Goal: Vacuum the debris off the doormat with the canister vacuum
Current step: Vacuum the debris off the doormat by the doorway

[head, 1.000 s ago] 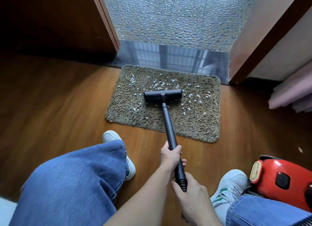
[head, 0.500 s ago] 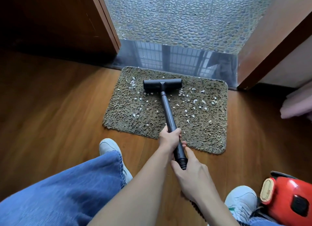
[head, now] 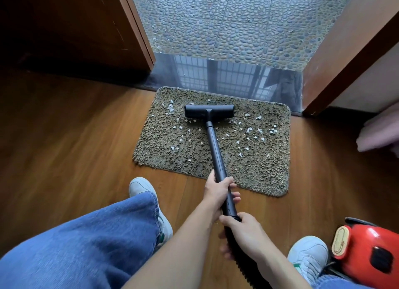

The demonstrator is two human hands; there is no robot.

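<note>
Your jeans [head: 86, 245] are filling the near left corner. Your right hand [head: 246, 237] is gripping the near end of the wand [head: 216, 150] where the ribbed hose [head: 244, 271] joins it, with the fingers curled fully round. The hose is running back under that wrist and out of frame.

The red canister [head: 371, 250] is sitting on the floor [head: 64, 148] at your right, just beside your right shoe [head: 308, 254]. Its inside is not showing. Your left shoe [head: 142, 186] is planted near the mat's near left corner.

Your left hand [head: 218, 188] is clasping the wand just ahead of the right hand, fingers wrapped round it, over the near edge of the mat [head: 259, 170]. Both arms are reaching further forward than a second ago.

The wand is slanting away and slightly left across the mat. White chips [head: 249, 129] are lying scattered on the pile to both sides of it, thicker on the right.

The nozzle [head: 209, 111] is resting flat on the mat, close to its far edge. A second ago it was sitting mid-mat, and most chips that were lying beyond it are now lying behind it.

Past the mat, the glossy threshold [head: 226, 77] is reflecting a grille, and pebble tiles [head: 237, 25] are running on beyond.
</note>
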